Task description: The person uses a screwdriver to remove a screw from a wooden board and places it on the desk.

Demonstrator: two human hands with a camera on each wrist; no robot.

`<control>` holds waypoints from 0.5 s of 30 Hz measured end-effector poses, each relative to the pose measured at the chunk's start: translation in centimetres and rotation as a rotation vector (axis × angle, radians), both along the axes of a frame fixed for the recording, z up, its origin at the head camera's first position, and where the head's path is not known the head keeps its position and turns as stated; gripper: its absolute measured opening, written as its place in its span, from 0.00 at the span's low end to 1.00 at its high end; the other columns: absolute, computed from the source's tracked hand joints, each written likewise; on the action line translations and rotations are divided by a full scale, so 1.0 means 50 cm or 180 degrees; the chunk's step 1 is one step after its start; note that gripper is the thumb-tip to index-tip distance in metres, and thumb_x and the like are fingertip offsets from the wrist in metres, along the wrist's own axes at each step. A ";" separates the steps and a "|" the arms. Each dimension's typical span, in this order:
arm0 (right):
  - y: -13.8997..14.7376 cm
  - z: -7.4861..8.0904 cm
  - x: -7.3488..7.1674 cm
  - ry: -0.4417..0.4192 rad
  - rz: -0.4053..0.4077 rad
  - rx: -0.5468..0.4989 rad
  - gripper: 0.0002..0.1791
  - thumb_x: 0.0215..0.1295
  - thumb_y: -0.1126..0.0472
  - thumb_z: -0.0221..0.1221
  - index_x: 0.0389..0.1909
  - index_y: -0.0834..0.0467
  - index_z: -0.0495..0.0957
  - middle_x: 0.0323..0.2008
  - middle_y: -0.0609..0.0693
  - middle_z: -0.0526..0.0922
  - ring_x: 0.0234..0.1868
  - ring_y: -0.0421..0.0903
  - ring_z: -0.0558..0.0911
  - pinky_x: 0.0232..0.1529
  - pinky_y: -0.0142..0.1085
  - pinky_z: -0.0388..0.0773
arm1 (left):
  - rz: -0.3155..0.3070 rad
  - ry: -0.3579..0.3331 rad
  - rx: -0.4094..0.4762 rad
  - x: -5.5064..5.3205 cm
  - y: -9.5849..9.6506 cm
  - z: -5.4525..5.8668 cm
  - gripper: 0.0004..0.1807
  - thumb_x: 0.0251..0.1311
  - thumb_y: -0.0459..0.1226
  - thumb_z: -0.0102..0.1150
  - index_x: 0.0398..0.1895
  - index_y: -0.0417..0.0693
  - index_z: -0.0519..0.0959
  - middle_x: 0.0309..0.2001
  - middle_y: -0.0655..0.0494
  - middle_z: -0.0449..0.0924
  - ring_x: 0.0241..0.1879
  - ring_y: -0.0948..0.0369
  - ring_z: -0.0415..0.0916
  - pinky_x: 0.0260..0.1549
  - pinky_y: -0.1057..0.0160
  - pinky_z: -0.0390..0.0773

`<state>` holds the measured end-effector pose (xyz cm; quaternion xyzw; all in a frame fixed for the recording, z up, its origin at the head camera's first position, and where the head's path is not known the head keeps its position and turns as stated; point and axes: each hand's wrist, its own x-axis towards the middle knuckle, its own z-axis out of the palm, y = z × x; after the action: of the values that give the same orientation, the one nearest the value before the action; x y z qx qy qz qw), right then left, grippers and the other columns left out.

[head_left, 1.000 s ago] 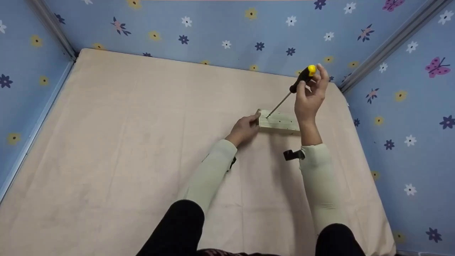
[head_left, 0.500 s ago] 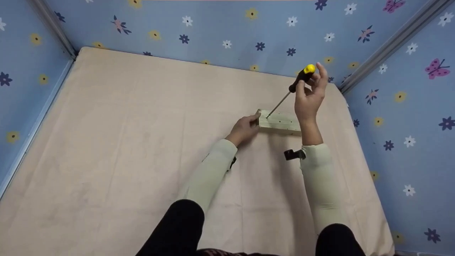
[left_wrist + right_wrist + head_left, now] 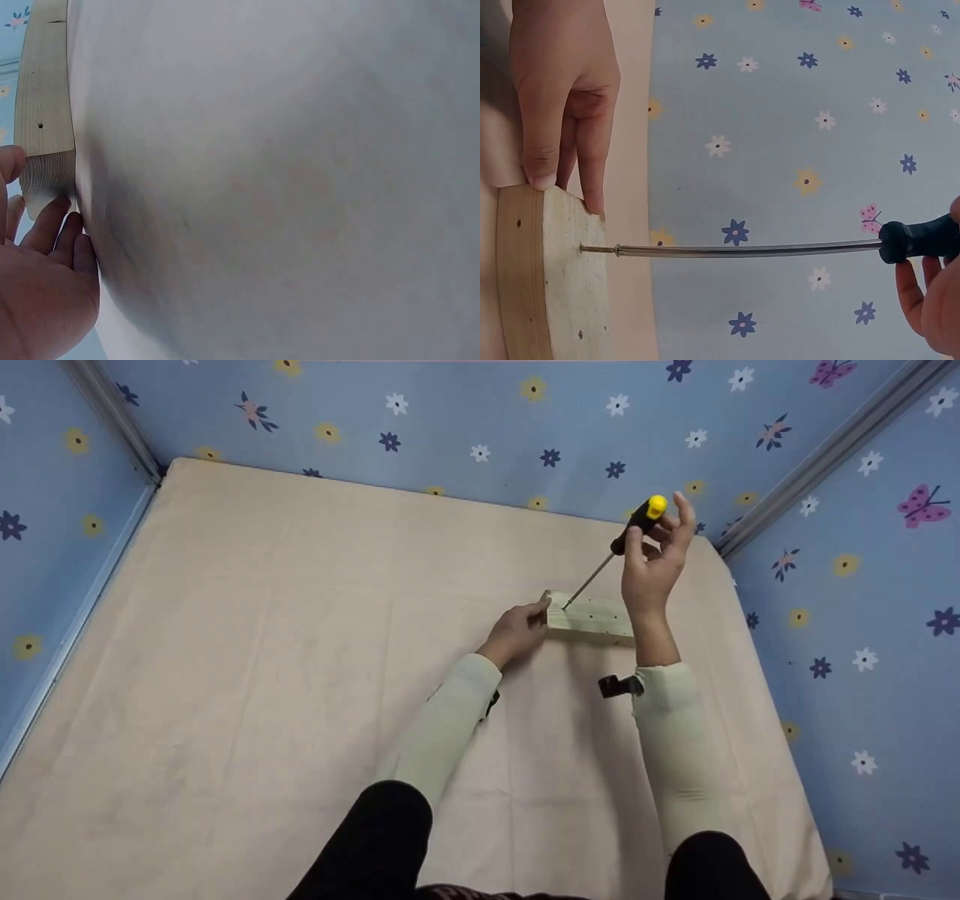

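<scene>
A pale wooden block [image 3: 592, 619] with several small dark holes lies on the beige cloth. My left hand [image 3: 516, 631] grips its left end, thumb at the top edge; in the right wrist view the thumb and a finger press the end's two edges. My right hand [image 3: 654, 577] pinches the black handle of a yellow-capped screwdriver [image 3: 628, 531] between thumb and fingers. The screwdriver slants down to the block's upper face near the left end. At its tip, a screw [image 3: 598, 250] stands partly in the wood, much of its thread showing. My right forearm hides the block's right end in the head view.
Beige cloth [image 3: 315, 660] covers the work surface. Blue flowered walls [image 3: 465, 420] rise behind it and along both sides, with grey corner posts [image 3: 832, 450]. Black-clad knees [image 3: 390, 817] are at the near edge.
The fingers of my right hand and the screwdriver's yellow end shift very slightly. My left hand and the block stay in place.
</scene>
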<state>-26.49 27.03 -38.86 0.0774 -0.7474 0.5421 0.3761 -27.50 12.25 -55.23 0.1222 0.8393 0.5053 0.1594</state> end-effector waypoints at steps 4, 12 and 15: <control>-0.008 0.012 0.011 -0.0058 0.0080 -0.0087 0.23 0.68 0.73 0.48 0.64 0.66 0.61 0.50 0.56 0.72 0.44 0.45 0.76 0.40 0.32 0.78 | 0.0007 -0.0005 -0.0005 0.001 0.000 0.001 0.29 0.66 0.42 0.51 0.71 0.64 0.64 0.70 0.61 0.66 0.70 0.61 0.61 0.69 0.63 0.63; -0.008 0.010 0.010 0.0073 -0.0194 0.0028 0.25 0.61 0.70 0.60 0.60 0.65 0.68 0.44 0.51 0.68 0.37 0.42 0.73 0.36 0.32 0.77 | -0.0003 0.0054 0.0025 0.000 0.000 -0.001 0.29 0.66 0.41 0.52 0.71 0.62 0.65 0.70 0.61 0.67 0.70 0.62 0.61 0.68 0.64 0.64; -0.008 0.009 0.010 0.0083 -0.0135 -0.0013 0.24 0.63 0.73 0.53 0.61 0.66 0.66 0.46 0.54 0.70 0.38 0.42 0.73 0.35 0.31 0.76 | 0.0009 0.0072 0.0023 0.000 0.000 -0.002 0.29 0.65 0.41 0.52 0.71 0.62 0.65 0.69 0.61 0.67 0.70 0.62 0.61 0.68 0.64 0.64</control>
<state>-26.00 26.63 -38.41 0.0679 -0.7429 0.5345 0.3973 -27.50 12.27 -55.33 0.1272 0.8394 0.5071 0.1488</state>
